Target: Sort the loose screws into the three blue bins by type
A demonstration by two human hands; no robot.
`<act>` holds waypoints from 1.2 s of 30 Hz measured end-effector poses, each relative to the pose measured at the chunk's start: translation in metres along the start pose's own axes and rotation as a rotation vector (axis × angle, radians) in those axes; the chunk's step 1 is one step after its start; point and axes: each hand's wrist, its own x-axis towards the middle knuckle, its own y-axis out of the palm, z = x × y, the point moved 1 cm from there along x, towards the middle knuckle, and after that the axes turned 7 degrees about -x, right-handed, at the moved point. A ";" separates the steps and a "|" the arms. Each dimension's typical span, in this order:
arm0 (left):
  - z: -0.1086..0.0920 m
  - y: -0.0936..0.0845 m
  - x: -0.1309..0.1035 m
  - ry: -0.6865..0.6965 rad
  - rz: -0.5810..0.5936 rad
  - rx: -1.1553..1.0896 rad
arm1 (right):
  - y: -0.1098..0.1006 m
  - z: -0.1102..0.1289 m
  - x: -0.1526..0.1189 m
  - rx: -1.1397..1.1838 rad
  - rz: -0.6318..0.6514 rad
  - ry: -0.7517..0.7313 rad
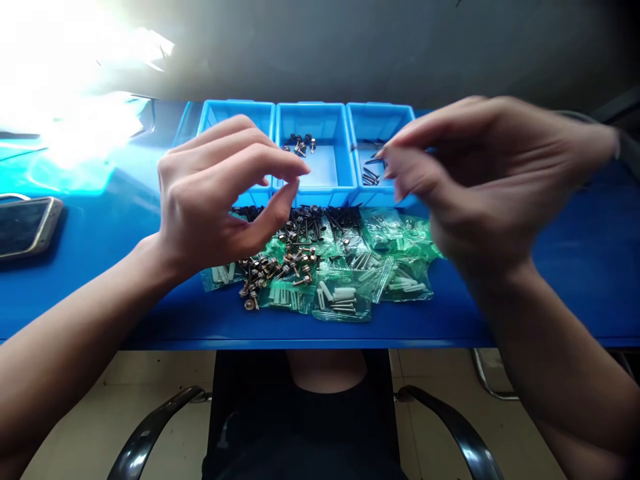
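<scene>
Head view. Three blue bins side by side, beyond and between the hands. Left bin [237, 107] sits behind the left grip [215, 193], which covers most of its inside; contents can't be told. Middle bin [323, 167], at the left grip's fingertips: a small cluster of hex-head screws [303, 143] toward its back left. Right bin [383, 120], just left of the right grip [480, 160]: a few loose dark screws [370, 177], partly covered by the fingertips.

Left grip: thumb and index tips almost meeting, other fingers loosely bent; nothing seen between, can't tell if something tiny is held. Right grip: blurred, thumb and fingertips drawn together at the right bin's side; can't tell if it has hold of anything.

Blue table [575, 280]. Below and between both grips, in front of the bins: black screw pile [313, 220], shiny hex-head pile [265, 267] on the near side of it, clear green-tinted bags [343, 313] with white plugs [345, 292] and screws, some overlapping. Phone [25, 230] well left of the left grip.

Room: grey wall [325, 53] beyond the bins, strong glare upper left, pale tiled floor [175, 373] and black chair armrests [155, 420] below the grips, at the person's sides.
</scene>
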 end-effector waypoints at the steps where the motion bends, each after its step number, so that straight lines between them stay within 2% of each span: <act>1: 0.001 0.000 0.000 -0.031 -0.022 0.032 | -0.003 -0.005 0.005 -0.048 -0.079 -0.015; 3: 0.003 0.000 0.000 -0.077 -0.045 0.090 | -0.010 -0.017 0.013 -0.174 -0.154 -0.022; 5: 0.007 0.000 0.001 -0.100 -0.028 0.126 | -0.014 -0.027 0.019 -0.275 -0.095 -0.011; 7: 0.011 -0.001 -0.001 -0.134 0.054 0.138 | -0.016 -0.032 0.020 -0.348 -0.012 -0.031; 10: 0.019 0.000 -0.005 -0.171 0.231 0.099 | -0.013 -0.026 0.015 -0.398 0.088 -0.199; 13: 0.024 -0.001 -0.008 -0.152 0.343 0.082 | -0.006 -0.015 0.005 -0.362 0.307 -0.411; 16: 0.028 -0.003 -0.009 -0.087 0.403 0.089 | 0.001 -0.008 -0.004 -0.377 0.552 -0.588; 19: 0.032 -0.005 -0.009 -0.055 0.415 0.071 | 0.006 -0.009 -0.008 -0.443 0.698 -0.637; 23: 0.036 -0.006 -0.009 0.000 0.374 0.049 | 0.007 -0.012 -0.010 -0.420 0.741 -0.603; 28: 0.035 -0.006 -0.010 0.031 0.342 0.064 | 0.007 -0.011 -0.011 -0.441 0.726 -0.580; 31: 0.030 -0.005 -0.009 0.026 0.330 0.092 | 0.007 -0.010 -0.010 -0.444 0.704 -0.599; 36: 0.015 -0.003 -0.006 0.072 0.238 0.075 | 0.008 -0.010 -0.008 -0.455 0.700 -0.578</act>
